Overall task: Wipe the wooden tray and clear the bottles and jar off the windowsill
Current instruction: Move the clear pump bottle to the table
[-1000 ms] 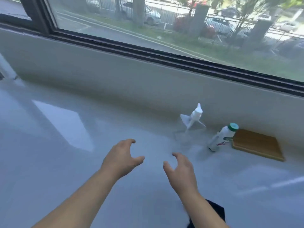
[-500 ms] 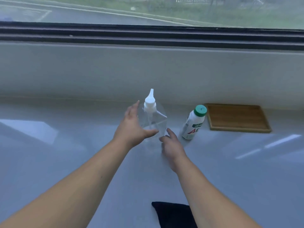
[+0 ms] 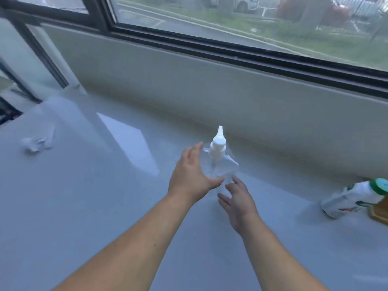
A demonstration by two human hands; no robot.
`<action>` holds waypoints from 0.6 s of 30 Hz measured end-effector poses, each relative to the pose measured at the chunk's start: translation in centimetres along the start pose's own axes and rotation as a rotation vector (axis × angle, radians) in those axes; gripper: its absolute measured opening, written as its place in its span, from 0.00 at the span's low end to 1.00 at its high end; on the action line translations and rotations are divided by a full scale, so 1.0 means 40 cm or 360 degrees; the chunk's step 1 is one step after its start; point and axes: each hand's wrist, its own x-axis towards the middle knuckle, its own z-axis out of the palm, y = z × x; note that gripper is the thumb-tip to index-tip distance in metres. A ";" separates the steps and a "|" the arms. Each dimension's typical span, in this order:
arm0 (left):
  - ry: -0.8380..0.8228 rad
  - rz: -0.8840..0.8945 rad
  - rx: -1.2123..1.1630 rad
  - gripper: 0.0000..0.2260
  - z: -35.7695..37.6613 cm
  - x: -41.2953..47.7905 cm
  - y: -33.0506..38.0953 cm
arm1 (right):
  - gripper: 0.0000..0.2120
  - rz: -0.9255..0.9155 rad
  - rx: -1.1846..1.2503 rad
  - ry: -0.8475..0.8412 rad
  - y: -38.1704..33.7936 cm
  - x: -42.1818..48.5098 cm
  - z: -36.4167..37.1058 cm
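Two bare forearms reaching in from the near edge, converging at mid-frame over the pale glossy windowsill (image 3: 84, 206).

Left hand (image 3: 192, 177): spread, fingers extended, palm against the left side of the clear spray bottle (image 3: 220, 164), thumb curling under its front. Contact probable; full grasp not confirmed, bottle wall transparent and hard to trace. Right hand (image 3: 238, 201): relaxed, fingers loosely spread, fingertips at the bottle's lower right. Touching or just short of it: cannot tell. Nothing clasped in it.

Count: two bottles. One clear spray bottle, upright, white pointed nozzle on top, between the two hands. One white bottle with green cap (image 3: 354, 197), tilted in this wide-angle view, well apart to the right, base on the sill, cap end at the wooden tray (image 3: 380, 213).

One wooden tray, only a corner in frame at the right edge, cut off by the picture border.

Far left on the sill: one small blurred pale object (image 3: 36, 143), identity unclear.

Bright patch of reflected light on the sill left of the hands.

Beyond: plain light wall (image 3: 189, 80) rising from the back of the sill, then dark window frame (image 3: 252, 57). Through the glass: grass, road, parked cars, blurred.
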 end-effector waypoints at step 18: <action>0.1032 -0.0989 0.0190 0.52 -1.095 -0.913 -0.988 | 0.23 0.0365 -0.0796 -0.1103 0.812 -0.664 1.309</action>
